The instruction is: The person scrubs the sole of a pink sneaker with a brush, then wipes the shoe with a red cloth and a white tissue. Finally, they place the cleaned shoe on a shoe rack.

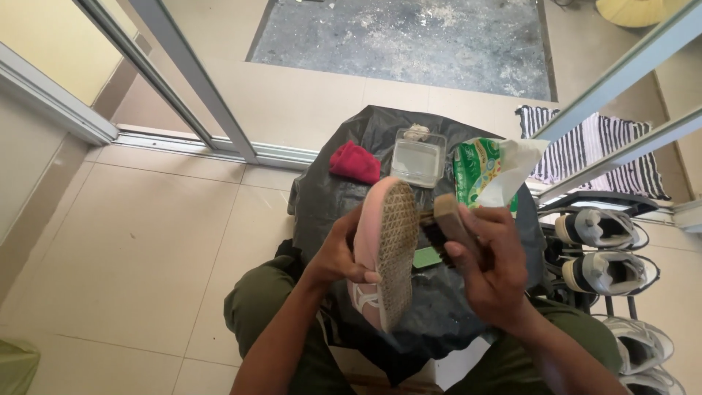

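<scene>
Pale beige floor tiles (pixel 146 241) underfoot, with a grey sliding-door track (pixel 190 146) crossing the upper left and a rough grey mat (pixel 402 36) beyond the threshold. At right, a striped black-and-white rug (pixel 607 157) and a rack of grey-and-white sneakers (pixel 607 252). Black plastic sheet (pixel 322 197) spread over a low surface ahead of the knees, bearing a folded red cloth (pixel 355 162), a clear plastic tub (pixel 417 157) and a green-and-white pouch (pixel 486 172); a small green piece (pixel 426 257) visible just under the shoe. Pink shoe (pixel 384 252) held above the sheet, turned on edge, dirty patterned sole facing right. Left hand (pixel 340 256) clamped on the shoe's upper from the left, thumb lying across the pink side, fingers curled behind out of sight. Right hand (pixel 493 267) closed around a wooden-backed brush (pixel 442 223), fingers wrapped over the handle, dark bristles touching the sole near its upper half. Shoe thus between both hands, gripped by the left, met by the brush from the right.
</scene>
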